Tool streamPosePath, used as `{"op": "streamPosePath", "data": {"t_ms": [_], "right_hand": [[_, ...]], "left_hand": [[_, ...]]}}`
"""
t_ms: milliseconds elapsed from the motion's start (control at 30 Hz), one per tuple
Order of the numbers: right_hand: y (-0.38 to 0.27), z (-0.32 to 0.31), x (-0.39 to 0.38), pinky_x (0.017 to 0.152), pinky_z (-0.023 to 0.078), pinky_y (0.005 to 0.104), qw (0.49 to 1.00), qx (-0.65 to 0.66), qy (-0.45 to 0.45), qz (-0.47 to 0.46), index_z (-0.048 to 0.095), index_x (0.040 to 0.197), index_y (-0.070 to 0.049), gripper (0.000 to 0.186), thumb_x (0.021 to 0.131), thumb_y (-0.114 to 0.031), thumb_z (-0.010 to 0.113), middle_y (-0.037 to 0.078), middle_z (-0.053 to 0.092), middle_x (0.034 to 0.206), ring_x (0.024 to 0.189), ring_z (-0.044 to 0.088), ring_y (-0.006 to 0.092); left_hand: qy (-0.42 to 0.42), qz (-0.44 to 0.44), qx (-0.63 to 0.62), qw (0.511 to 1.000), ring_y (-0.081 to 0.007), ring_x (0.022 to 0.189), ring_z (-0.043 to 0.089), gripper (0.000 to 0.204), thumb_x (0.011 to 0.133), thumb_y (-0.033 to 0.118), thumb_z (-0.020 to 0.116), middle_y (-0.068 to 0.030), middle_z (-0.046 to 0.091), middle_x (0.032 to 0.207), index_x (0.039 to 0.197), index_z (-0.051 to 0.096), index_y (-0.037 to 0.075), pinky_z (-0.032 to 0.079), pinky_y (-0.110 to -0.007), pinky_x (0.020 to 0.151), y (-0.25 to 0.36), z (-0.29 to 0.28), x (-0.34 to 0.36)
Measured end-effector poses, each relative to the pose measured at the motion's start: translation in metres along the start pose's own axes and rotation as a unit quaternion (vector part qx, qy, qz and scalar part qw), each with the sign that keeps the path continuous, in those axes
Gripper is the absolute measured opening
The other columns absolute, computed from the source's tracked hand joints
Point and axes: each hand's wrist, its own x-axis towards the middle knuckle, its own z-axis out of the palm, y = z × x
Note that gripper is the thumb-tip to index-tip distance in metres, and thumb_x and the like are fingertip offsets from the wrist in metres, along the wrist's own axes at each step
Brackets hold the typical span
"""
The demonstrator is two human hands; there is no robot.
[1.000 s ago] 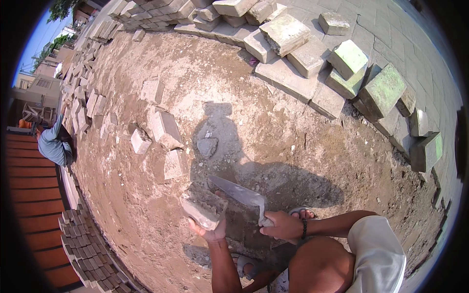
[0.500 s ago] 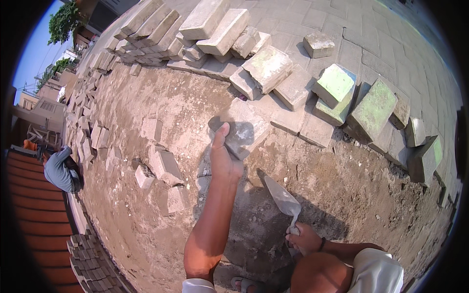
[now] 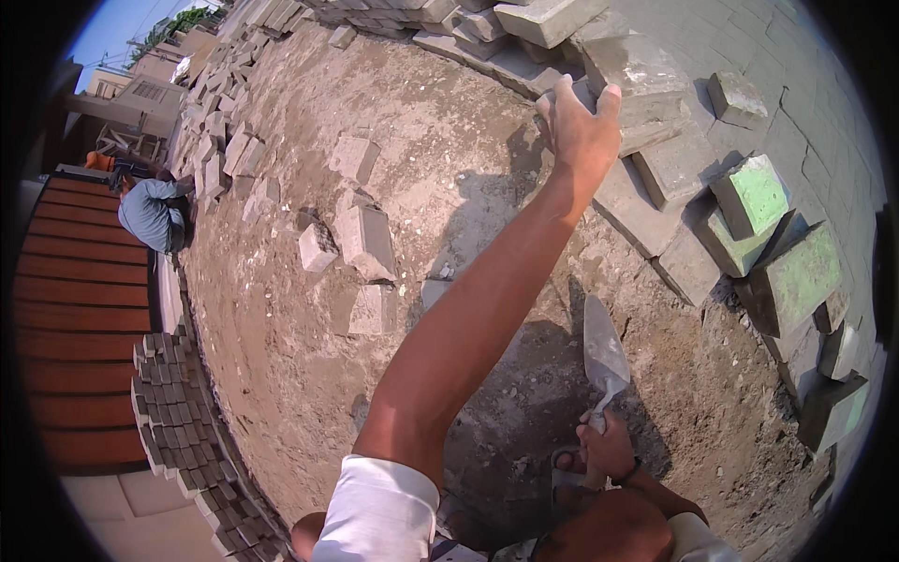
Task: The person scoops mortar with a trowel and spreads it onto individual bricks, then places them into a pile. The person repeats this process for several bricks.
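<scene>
My left hand (image 3: 579, 131) reaches far forward, its fingers and thumb curled round the edge of a grey concrete paver (image 3: 582, 92). That paver is mostly hidden by the hand and lies against a larger grey paver (image 3: 639, 67) in a loose heap. My right hand (image 3: 609, 446), low in the view near my knee, is closed round the handle of a pointed trowel (image 3: 605, 348). The trowel's grey blade points away from me over the bare soil, and its shadow falls beside it.
Loose pavers, including a green-stained paver (image 3: 752, 197), line the right edge of the dirt strip (image 3: 281, 375). Broken blocks (image 3: 365, 242) lie on the soil left of my arm. Stacked pavers (image 3: 178, 412) stand near an orange-brown slatted gate (image 3: 84, 328). A person (image 3: 153, 214) crouches at far left.
My left hand has moved forward and right with a paver, up to the heap. The trowel stays in my right hand. The view has shifted, so the ground appears farther right.
</scene>
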Motion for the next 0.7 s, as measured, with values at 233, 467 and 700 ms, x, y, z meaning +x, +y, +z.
{"op": "streamPosePath", "data": {"t_ms": [233, 467, 700], "right_hand": [[0.002, 0.006, 0.005, 0.045, 0.045, 0.0267, 0.998, 0.069, -0.010, 0.006, 0.052, 0.104, -0.004, 0.017, 0.089, -0.005, 0.060, 0.005, 0.057, 0.071, 0.050, 0.055, 0.0103], [-0.008, 0.001, 0.012, 0.042, 0.044, 0.0265, 0.999, 0.022, -0.015, -0.024, 0.051, 0.102, -0.003, 0.016, 0.088, -0.003, 0.059, 0.004, 0.055, 0.068, 0.047, 0.054, 0.0119], [-0.014, 0.022, 0.003, 0.042, 0.045, 0.0270, 0.998, 0.022, -0.029, -0.046, 0.051, 0.101, -0.002, 0.016, 0.088, -0.003, 0.060, 0.004, 0.055, 0.067, 0.046, 0.054, 0.0121]], "left_hand": [[0.009, 0.044, 0.306, 0.951, -0.0428, 0.132, 0.032, 0.071, 0.087, 0.026, 0.071, -0.0265, 0.038, 0.138, 0.143, 0.036, -0.001, 0.023, -0.053, 0.111, -0.166, -0.141, -0.153], [0.188, -0.182, 0.425, 0.866, -0.0511, 0.135, 0.029, 0.114, 0.069, 0.042, 0.086, -0.0367, 0.028, 0.146, 0.149, 0.020, -0.005, 0.025, -0.056, 0.111, -0.313, -0.326, -0.219], [0.221, -0.207, 0.325, 0.896, -0.0522, 0.136, 0.028, 0.124, 0.060, 0.047, 0.090, -0.0422, 0.019, 0.146, 0.147, 0.020, -0.007, 0.029, -0.048, 0.113, -0.338, -0.318, -0.190]]}}
